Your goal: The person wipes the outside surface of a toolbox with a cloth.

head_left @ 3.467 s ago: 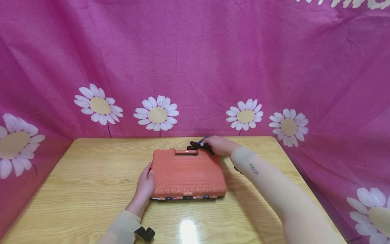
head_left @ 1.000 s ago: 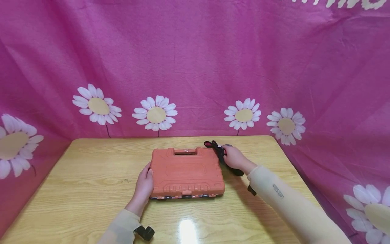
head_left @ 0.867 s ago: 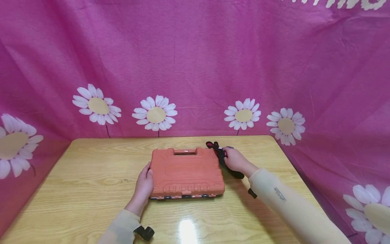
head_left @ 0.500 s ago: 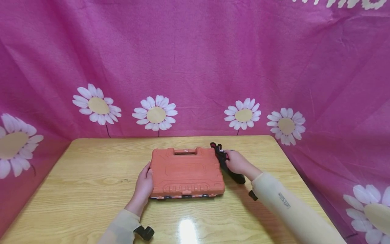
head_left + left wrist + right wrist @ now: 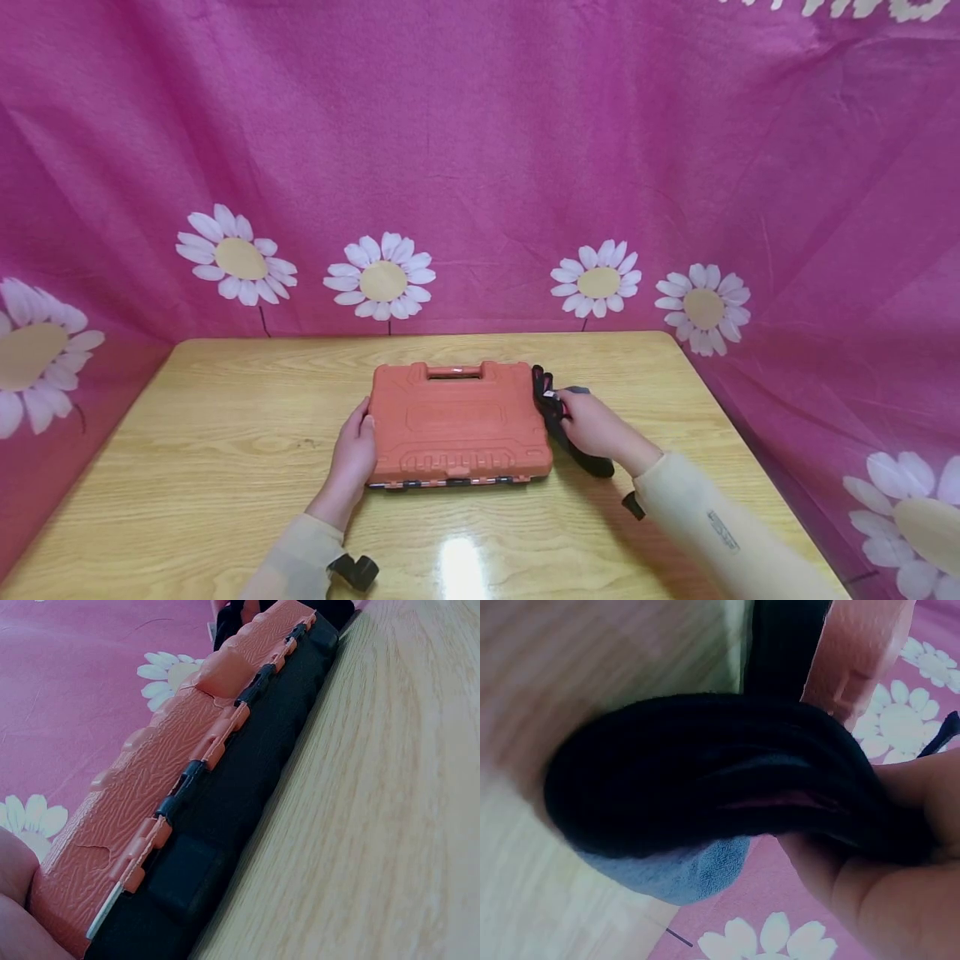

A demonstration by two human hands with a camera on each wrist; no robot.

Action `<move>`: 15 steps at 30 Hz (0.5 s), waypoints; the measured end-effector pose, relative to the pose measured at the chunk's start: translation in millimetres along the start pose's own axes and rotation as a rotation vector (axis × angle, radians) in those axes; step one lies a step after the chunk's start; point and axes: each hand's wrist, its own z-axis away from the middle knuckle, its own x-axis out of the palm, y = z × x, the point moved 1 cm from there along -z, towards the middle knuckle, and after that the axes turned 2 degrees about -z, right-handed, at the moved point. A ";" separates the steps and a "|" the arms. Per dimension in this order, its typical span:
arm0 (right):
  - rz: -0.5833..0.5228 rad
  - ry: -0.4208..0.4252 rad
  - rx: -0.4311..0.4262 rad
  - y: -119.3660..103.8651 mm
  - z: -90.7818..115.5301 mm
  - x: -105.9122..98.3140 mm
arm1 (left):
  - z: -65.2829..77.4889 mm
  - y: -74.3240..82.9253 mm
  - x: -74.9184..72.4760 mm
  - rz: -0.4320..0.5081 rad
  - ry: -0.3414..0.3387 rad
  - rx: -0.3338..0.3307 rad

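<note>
An orange hard plastic carrying case (image 5: 457,417), with a black lower half, lies closed on the wooden table (image 5: 247,417). Its handle points to the far side and its hinged edge faces me. My left hand (image 5: 351,458) grips the case's left side, thumb near the top edge. Against the right side of the case, my right hand (image 5: 600,429) holds a folded black cloth item (image 5: 588,457). This item has a soft grey-blue part, pink-red inside the folds and a small white tag. In the right wrist view, its rounded end (image 5: 630,780) hangs close over the tabletop.
A pink curtain (image 5: 487,167) printed with white daisies (image 5: 382,282) stands behind the table and along both sides. Black camera mounts (image 5: 356,571) sit on both wrists. Light glares off the table near its front.
My right hand has carried the black cloth item from the case's far right corner toward me, along its right side. My left hand and the case have stayed put.
</note>
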 end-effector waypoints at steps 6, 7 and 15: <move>-0.023 0.001 0.000 -2.0 15.9 4.3 | -0.8 -0.5 -0.5 -0.006 0.006 0.002; -0.030 -0.002 0.006 -2.5 18.3 4.8 | -1.0 -0.6 -0.7 -0.005 0.007 0.001; -0.047 0.040 0.013 -6.1 41.4 9.8 | -0.8 -0.1 0.0 0.005 -0.003 0.004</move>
